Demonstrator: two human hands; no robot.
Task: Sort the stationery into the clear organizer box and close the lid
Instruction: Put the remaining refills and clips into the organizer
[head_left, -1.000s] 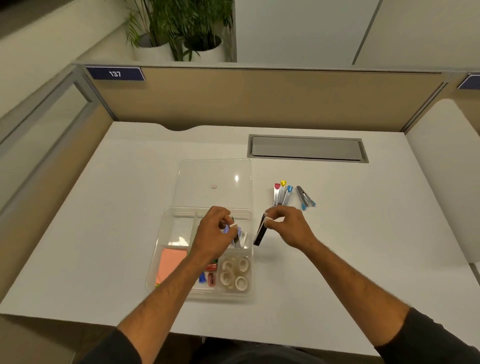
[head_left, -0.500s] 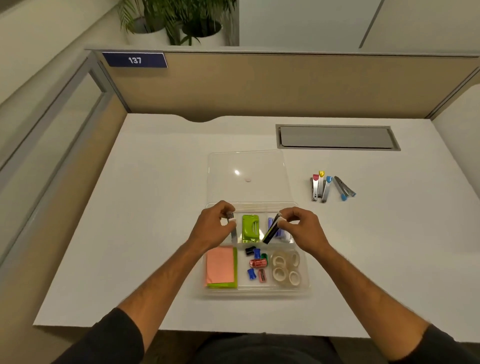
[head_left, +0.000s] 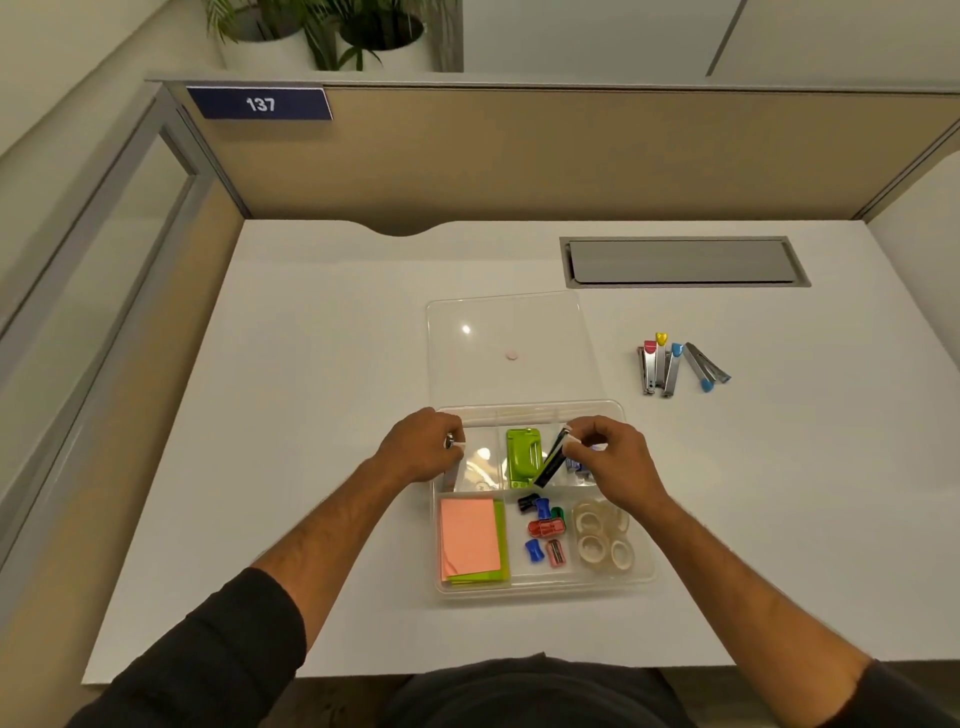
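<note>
The clear organizer box (head_left: 636, 577) sits on the white desk with its lid (head_left: 506, 343) lying open behind it. Its compartments hold pink and green sticky notes (head_left: 470, 540), small coloured sharpeners (head_left: 543, 527), tape rolls (head_left: 602, 540) and a green item (head_left: 522, 457). My right hand (head_left: 608, 457) pinches a slim black item (head_left: 551, 458), tilted over the back compartments. My left hand (head_left: 423, 449) pinches a small metallic item (head_left: 450, 441) at the box's back left corner; what it is cannot be told. Several staplers with coloured ends (head_left: 675, 364) lie on the desk to the right.
A grey cable hatch (head_left: 683, 262) is set into the desk at the back right. Beige partition walls enclose the desk, with a "137" label (head_left: 260, 104) at the upper left. Potted plants (head_left: 332, 31) stand behind the partition.
The camera view shifted, so the box appears further right. My left hand moved from the box's middle to its back left corner. My right hand carried the black item in over the box.
</note>
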